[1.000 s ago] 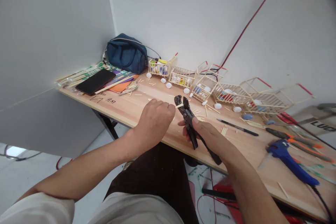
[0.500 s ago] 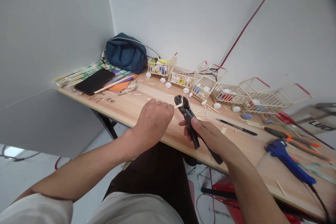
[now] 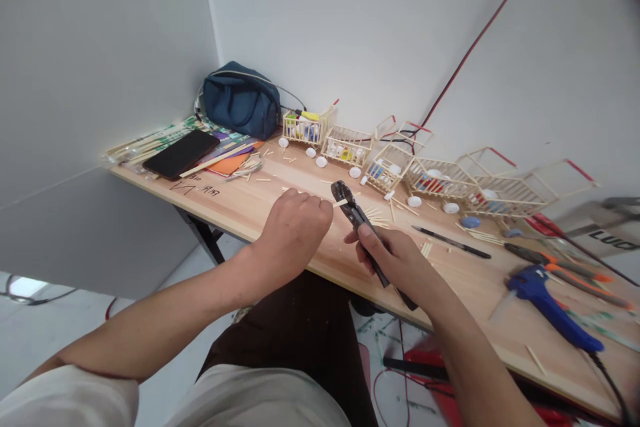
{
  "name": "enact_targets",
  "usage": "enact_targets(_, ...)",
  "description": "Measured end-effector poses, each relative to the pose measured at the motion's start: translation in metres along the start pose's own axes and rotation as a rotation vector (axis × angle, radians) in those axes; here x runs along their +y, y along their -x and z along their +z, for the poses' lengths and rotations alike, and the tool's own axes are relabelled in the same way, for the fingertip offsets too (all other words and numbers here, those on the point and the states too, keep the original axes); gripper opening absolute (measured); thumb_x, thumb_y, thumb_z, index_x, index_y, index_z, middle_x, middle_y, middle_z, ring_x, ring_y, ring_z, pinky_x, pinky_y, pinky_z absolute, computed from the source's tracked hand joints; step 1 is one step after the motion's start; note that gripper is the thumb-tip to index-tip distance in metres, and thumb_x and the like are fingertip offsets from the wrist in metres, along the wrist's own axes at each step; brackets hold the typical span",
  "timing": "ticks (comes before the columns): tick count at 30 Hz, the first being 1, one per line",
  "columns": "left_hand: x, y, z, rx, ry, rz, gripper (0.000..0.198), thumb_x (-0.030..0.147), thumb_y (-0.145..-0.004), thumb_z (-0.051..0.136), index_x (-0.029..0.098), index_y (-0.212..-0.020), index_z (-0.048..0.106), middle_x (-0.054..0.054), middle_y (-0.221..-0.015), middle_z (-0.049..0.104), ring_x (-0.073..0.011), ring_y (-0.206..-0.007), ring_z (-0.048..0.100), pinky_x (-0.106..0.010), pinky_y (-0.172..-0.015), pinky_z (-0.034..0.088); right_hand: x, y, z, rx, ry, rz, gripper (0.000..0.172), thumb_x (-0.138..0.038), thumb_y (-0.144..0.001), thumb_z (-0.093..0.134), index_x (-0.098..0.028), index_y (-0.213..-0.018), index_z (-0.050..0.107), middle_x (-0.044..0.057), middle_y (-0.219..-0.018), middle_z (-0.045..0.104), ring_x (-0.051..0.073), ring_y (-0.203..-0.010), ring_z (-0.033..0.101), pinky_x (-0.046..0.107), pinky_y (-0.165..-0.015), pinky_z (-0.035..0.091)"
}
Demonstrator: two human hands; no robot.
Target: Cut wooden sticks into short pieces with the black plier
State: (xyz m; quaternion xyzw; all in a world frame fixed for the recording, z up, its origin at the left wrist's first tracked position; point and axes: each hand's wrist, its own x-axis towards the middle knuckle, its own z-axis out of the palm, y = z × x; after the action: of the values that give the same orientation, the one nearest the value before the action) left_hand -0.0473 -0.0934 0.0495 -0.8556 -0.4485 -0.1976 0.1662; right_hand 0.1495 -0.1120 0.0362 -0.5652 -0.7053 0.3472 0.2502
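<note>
My left hand (image 3: 295,233) is closed around a thin wooden stick (image 3: 341,203); only its short pale tip shows past the fist. That tip lies between the jaws of black pruning shears (image 3: 354,212). Wrapped round the shears' handles is my right hand (image 3: 393,257), with the thumb on top and the jaws nearly together on the stick. Below and behind the shears, short cut sticks (image 3: 376,217) lie scattered on the wooden table (image 3: 240,203).
Several small stick-built carts (image 3: 345,147) with white wheels line the back. On the right are a pen (image 3: 451,242), orange-handled pliers (image 3: 567,270) and a blue glue gun (image 3: 555,307). A phone (image 3: 181,154) and blue bag (image 3: 243,101) occupy the left.
The handles of the shears have been squeezed closer together, and the jaws have closed onto the stick's tip. My left hand has stayed nearly still.
</note>
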Motion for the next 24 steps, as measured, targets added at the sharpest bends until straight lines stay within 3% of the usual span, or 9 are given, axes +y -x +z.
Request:
enact_targets(10,-0.001,0.001,0.001,-0.035,-0.029,0.000,0.020,0.001,-0.079,0.047,0.014,-0.073,0.061,-0.009,-0.068,0.065,-0.0264,-0.071,0.066,-0.037,-0.066,0.046,-0.001,-0.004,0.006,0.013,0.112,-0.009,0.061,-0.069,-0.090,0.029,-0.020,-0.074,0.062,0.004,-0.064,0.063,0.016,-0.057,0.056,0.028,-0.054,0.039)
enact_targets(16,-0.011,0.006,0.004,-0.069,-0.061,-0.027,0.019,0.001,-0.077,0.048,0.013,-0.073,0.062,-0.010,-0.069,0.067,-0.0268,-0.071,0.067,-0.037,-0.066,0.046,-0.009,-0.015,0.017,0.040,0.223,-0.015,0.065,-0.070,-0.090,0.023,-0.020,-0.069,0.058,0.003,-0.057,0.057,0.017,-0.055,0.052,0.029,-0.057,0.035)
enact_targets(24,-0.026,0.011,0.016,-0.114,-0.095,-0.073,0.018,0.002,-0.078,0.049,0.012,-0.075,0.064,-0.012,-0.069,0.068,-0.0277,-0.073,0.068,-0.037,-0.069,0.048,-0.014,-0.036,0.031,0.004,0.342,0.040,0.071,-0.074,-0.089,0.018,-0.020,-0.062,0.057,0.009,-0.059,0.062,0.021,-0.060,0.059,0.031,-0.064,0.039)
